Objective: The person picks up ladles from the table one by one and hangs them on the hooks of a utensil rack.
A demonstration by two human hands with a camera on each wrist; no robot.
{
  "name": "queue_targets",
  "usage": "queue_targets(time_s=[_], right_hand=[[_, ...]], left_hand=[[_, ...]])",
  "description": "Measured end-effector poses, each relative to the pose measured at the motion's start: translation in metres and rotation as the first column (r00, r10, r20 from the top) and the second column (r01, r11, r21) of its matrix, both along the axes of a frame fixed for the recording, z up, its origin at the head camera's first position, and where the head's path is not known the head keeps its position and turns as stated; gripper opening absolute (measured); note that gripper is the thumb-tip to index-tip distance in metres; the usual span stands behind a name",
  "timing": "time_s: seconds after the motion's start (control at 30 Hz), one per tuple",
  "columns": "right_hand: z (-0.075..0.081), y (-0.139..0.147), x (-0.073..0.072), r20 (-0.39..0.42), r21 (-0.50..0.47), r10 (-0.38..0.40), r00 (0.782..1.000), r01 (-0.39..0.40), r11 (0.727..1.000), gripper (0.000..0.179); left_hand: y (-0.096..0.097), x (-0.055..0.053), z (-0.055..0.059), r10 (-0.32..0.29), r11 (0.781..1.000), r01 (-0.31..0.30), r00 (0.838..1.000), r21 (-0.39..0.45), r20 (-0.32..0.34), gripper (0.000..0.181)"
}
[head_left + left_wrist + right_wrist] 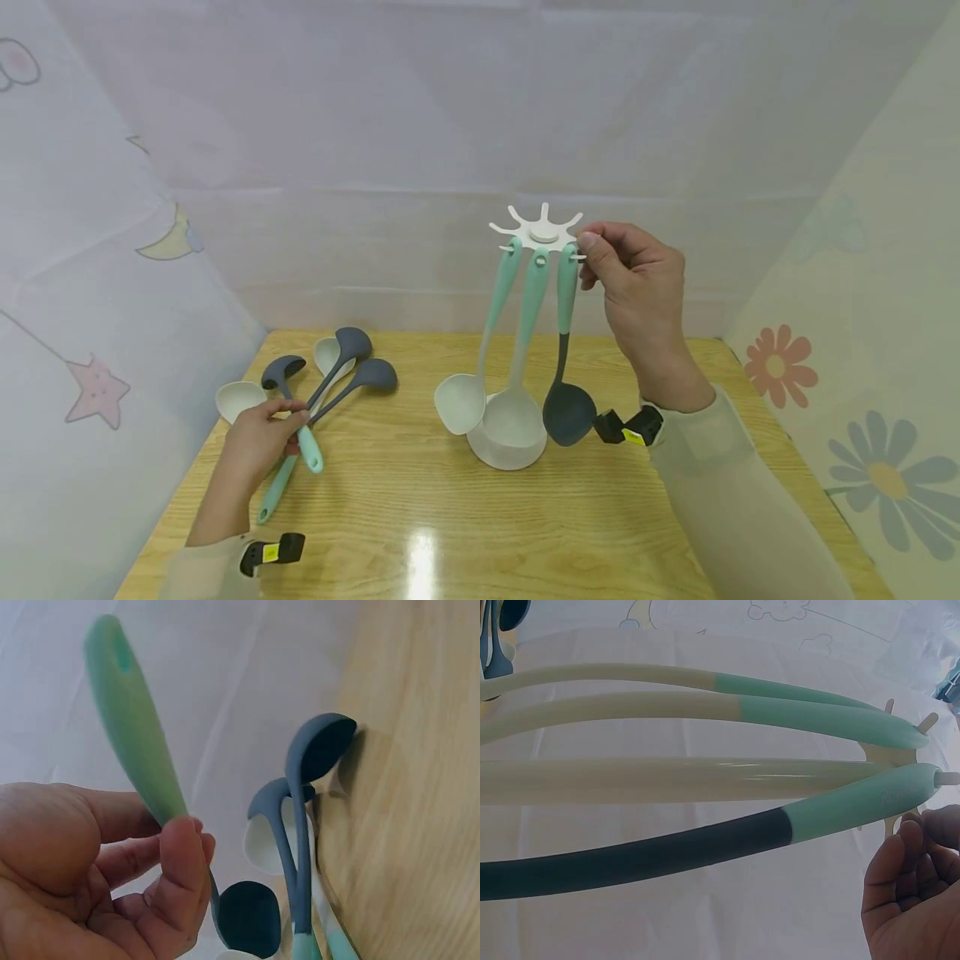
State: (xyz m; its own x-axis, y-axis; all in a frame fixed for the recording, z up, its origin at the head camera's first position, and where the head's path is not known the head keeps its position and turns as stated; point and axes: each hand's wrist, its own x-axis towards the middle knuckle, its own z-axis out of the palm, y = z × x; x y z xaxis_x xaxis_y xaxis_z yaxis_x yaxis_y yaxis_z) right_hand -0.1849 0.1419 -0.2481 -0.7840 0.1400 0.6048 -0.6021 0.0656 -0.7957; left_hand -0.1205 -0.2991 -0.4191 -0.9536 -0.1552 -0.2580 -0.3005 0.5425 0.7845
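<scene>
A dark ladle (281, 370) with a mint handle (139, 735) sits in a person's left hand (258, 437) at the left side of a wooden table (450, 517), its bowl beside a loose cluster of kitchen tools. The ladle looks light and fairly stiff, perhaps with a little give in the bowl, and seems unlikely to break; the smooth handle could twist under a weak pinch, so the thick mint part near the dark stem looks the surest hold. Thumb and fingers grasp it about there — the holed end juts free past the fingertips, with the bowl on the opposite side of the hand. Whether that bowl touches the table cannot be told. Just beyond lie two more dark ladles (377, 375) and a cream spoon (327, 354); a cream scoop (238, 397) rests left of the held bowl. To the right, a white rack (543, 234) with prongs carries a pale spoon (461, 403), a pale ladle (516, 421) and a hung dark ladle (570, 415) by their handle holes, above a white base (504, 460). The right hand (637, 267) pinches the rack's edge between thumb and fingers — beside the hung ladle's handle. Pale cloth (420, 142) hangs behind.
</scene>
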Motion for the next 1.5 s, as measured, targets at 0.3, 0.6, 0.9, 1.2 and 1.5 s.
queue_targets(time_s=[0.3,0.6,0.9,1.2,1.5], right_hand=[[0.0,0.0,-0.001,0.002,0.012,-0.005,1.0,0.005,1.0,0.015],[0.0,0.0,-0.001,0.005,0.016,-0.011,1.0,0.011,1.0,0.017],[-0.001,-0.001,0.0,0.025,0.044,-0.028,0.999,0.027,0.999,0.019],[-0.001,0.0,-0.001,0.003,0.026,-0.014,1.0,0.014,1.0,0.013],[0.0,0.0,0.0,0.009,0.031,-0.014,1.0,0.014,0.999,0.015]], left_hand=[[0.009,-0.003,0.014,0.042,0.974,-0.015,0.992,0.227,-0.117,0.045],[0.02,-0.008,0.019,0.035,0.998,-0.05,0.946,-0.039,-0.321,0.037],[0.027,-0.026,0.016,0.161,0.966,-0.251,0.772,-0.062,-0.615,0.026],[0.046,-0.028,0.041,0.183,0.972,-0.227,0.599,0.054,-0.78,0.015],[0.076,-0.02,0.067,0.14,0.99,-0.062,0.559,0.127,-0.817,0.007]])
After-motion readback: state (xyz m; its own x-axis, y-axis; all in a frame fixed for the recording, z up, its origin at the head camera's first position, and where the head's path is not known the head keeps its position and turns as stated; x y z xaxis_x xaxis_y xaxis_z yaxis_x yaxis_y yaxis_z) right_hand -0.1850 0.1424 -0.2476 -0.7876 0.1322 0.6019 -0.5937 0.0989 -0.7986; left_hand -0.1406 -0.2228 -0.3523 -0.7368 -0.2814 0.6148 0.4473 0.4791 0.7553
